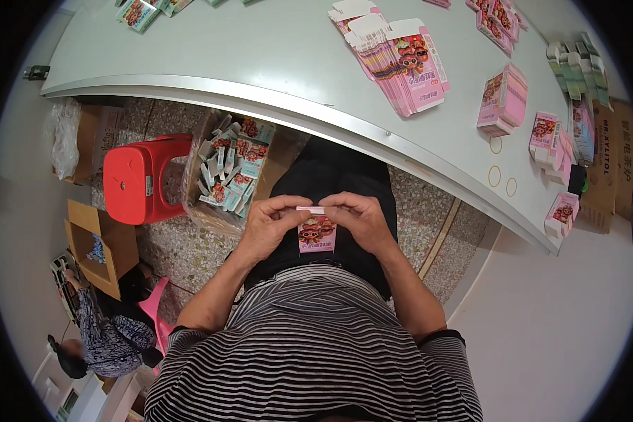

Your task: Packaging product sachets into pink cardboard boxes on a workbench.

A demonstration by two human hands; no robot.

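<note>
A small pink printed carton (316, 237) is held upright over my lap, its top end between my two hands. My left hand (269, 224) pinches the left corner of that end with thumb and forefinger. The right corner is gripped the same way by my right hand (361, 221). A narrow white strip shows along the carton's top edge between the thumbs. On the table ahead lies a fanned stack of flat pink cartons (401, 63), apart from both hands.
The table's metal edge (260, 93) curves ahead of me. A lined box of small cartons (199, 158) and a red stool (135, 181) stand left. Pink carton bundles (503, 98) and yellow rubber bands (494, 176) lie right. Another person (116, 341) sits lower left near an open cardboard box (123, 246).
</note>
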